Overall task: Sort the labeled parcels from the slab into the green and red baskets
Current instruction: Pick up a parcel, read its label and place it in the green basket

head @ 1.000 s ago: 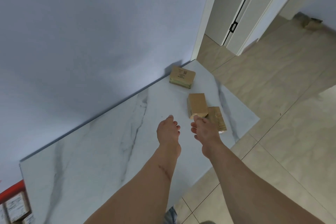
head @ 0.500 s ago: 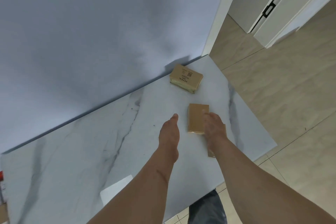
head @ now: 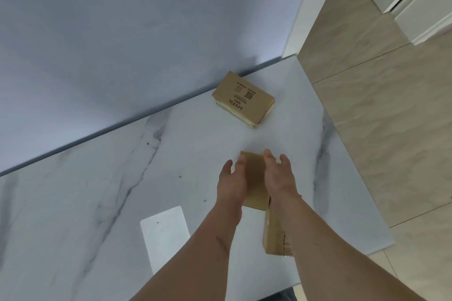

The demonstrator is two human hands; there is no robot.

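A white marble slab [head: 102, 198] runs along a blue wall. A plain brown parcel [head: 254, 181] sits near the slab's right end, flanked by both hands. My left hand [head: 232, 181] touches its left side with fingers spread. My right hand [head: 278, 176] lies against its right side, fingers apart. Neither hand has closed around it. A second brown parcel [head: 274, 237] lies partly under the first and under my right forearm. A third parcel [head: 244, 99], printed MYFA with codes, rests by the wall. Neither basket is in view.
A white card [head: 166, 234] lies flat on the slab left of my left forearm. The slab's right edge drops to a beige tiled floor [head: 391, 129]. A white door frame [head: 310, 2] stands past the wall's end.
Both hands have moved forward from short of the parcel to either side of it. The view has moved closer and to the right, and the red basket has left the frame.
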